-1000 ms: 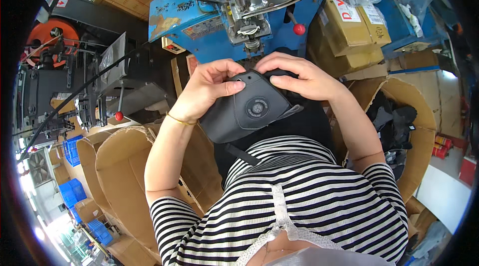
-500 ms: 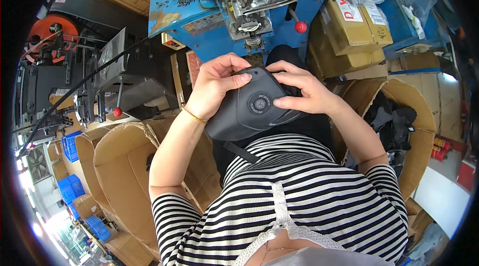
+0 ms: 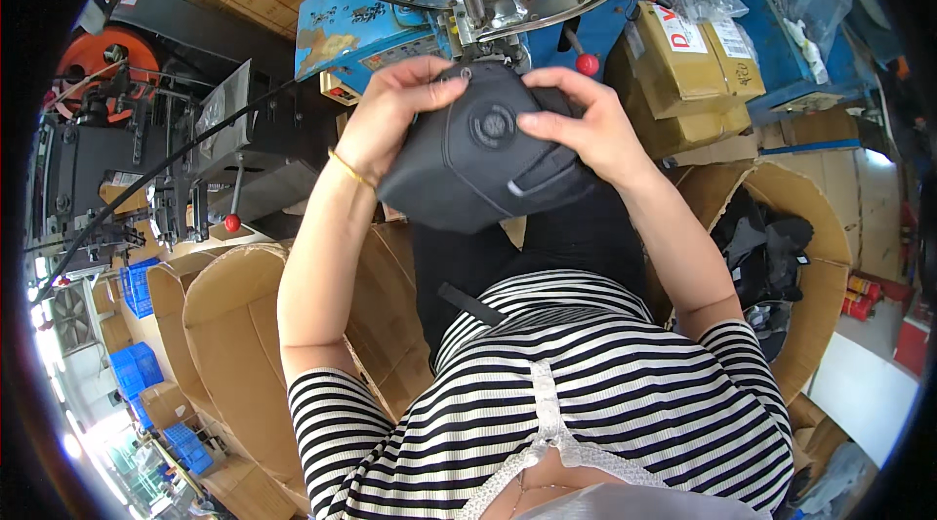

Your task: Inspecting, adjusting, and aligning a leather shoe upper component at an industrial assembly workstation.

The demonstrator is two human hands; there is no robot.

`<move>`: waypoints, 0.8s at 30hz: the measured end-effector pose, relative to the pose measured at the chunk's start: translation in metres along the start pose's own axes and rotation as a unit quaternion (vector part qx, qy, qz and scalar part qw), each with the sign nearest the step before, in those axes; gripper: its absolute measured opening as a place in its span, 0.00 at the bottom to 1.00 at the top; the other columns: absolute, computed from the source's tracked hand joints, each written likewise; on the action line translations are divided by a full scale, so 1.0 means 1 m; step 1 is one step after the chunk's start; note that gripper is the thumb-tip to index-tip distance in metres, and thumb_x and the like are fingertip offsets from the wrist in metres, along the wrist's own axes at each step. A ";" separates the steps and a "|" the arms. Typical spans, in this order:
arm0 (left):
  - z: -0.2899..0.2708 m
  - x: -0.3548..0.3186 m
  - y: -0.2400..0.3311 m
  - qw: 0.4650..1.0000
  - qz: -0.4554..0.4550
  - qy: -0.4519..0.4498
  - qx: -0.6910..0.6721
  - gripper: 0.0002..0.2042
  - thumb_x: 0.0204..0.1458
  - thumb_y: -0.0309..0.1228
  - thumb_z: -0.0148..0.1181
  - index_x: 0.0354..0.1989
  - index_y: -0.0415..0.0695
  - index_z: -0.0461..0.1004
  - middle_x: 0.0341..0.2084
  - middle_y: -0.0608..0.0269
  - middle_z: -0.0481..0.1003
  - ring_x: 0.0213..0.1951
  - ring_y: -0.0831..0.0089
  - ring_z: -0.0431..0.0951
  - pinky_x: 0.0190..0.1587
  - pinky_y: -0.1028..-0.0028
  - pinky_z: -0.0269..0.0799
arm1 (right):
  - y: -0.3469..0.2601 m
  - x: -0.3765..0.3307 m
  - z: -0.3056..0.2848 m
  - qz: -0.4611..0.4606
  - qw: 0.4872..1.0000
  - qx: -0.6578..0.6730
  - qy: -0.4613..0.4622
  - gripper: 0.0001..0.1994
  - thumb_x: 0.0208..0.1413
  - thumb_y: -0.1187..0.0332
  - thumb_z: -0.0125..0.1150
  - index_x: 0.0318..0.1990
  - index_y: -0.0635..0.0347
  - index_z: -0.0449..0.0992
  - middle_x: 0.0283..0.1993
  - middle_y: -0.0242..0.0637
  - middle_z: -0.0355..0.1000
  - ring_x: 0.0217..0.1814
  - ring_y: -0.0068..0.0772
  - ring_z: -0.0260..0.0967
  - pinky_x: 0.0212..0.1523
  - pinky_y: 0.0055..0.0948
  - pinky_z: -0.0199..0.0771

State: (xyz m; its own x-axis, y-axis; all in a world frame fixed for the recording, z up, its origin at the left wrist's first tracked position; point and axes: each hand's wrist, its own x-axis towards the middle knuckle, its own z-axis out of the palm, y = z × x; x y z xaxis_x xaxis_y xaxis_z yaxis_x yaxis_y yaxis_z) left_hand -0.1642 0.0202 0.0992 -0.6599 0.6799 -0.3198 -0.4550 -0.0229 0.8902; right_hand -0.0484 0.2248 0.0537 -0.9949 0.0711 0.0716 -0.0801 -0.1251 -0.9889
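Note:
Both hands hold a black bag with a round emblem and a seam across its face, tilted over my lap. My left hand grips its upper left corner, thumb on top beside a small ring-like spot near the edge. On the right side my right hand pinches it, thumb pressed by the emblem and fingers around the far edge. The bag's far edge reaches the metal head of a blue machine; whether they touch I cannot tell. The bag's underside is hidden.
A red-knobbed lever sticks out right of the machine head. Taped cardboard boxes stand beyond it. An open carton with dark items is at my right, tall cardboard at my left, and black machinery further left.
Both hands have carried the bag away from my body and up to the machine head. The bag has turned slightly, showing more of its right side and a light-coloured tab.

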 end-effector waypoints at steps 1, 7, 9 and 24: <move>-0.004 0.009 0.003 1.000 0.002 -0.011 -0.005 0.07 0.51 0.23 0.61 0.38 0.36 0.75 0.31 0.62 0.78 0.31 0.78 0.78 0.36 0.79 0.75 | -0.001 0.007 0.000 -0.007 1.000 -0.010 0.019 0.19 0.46 0.69 0.71 0.47 0.64 0.74 0.42 0.33 0.74 0.43 0.20 0.70 0.46 0.21 0.71; -0.010 0.030 0.007 1.000 0.005 0.001 0.000 0.06 0.53 0.23 0.59 0.38 0.35 0.75 0.31 0.60 0.78 0.31 0.76 0.79 0.34 0.79 0.76 | -0.010 0.021 0.000 0.041 0.998 0.010 0.048 0.20 0.47 0.70 0.70 0.48 0.65 0.74 0.41 0.37 0.74 0.40 0.21 0.72 0.41 0.20 0.74; -0.012 0.035 0.006 1.000 0.021 0.012 0.014 0.06 0.53 0.23 0.59 0.38 0.35 0.75 0.31 0.60 0.78 0.31 0.76 0.79 0.34 0.79 0.76 | -0.015 0.021 0.001 0.063 0.996 0.037 0.047 0.20 0.47 0.69 0.71 0.47 0.65 0.75 0.41 0.37 0.74 0.38 0.21 0.72 0.40 0.20 0.74; -0.011 0.040 0.013 0.987 -0.087 0.079 0.108 0.11 0.51 0.28 0.63 0.36 0.32 0.75 0.28 0.56 0.77 0.27 0.73 0.78 0.30 0.75 0.75 | 0.008 0.020 0.003 0.073 0.992 -0.049 0.090 0.18 0.51 0.64 0.68 0.46 0.66 0.74 0.39 0.35 0.74 0.39 0.19 0.69 0.40 0.20 0.70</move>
State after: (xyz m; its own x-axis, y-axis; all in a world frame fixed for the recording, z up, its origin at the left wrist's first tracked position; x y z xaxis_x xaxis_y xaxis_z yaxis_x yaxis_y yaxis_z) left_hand -0.2029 0.0395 0.0945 -0.6758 0.5360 -0.5060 -0.4427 0.2537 0.8600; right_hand -0.0693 0.2221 0.0473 -0.9676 0.2360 -0.0895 0.0794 -0.0519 -0.9955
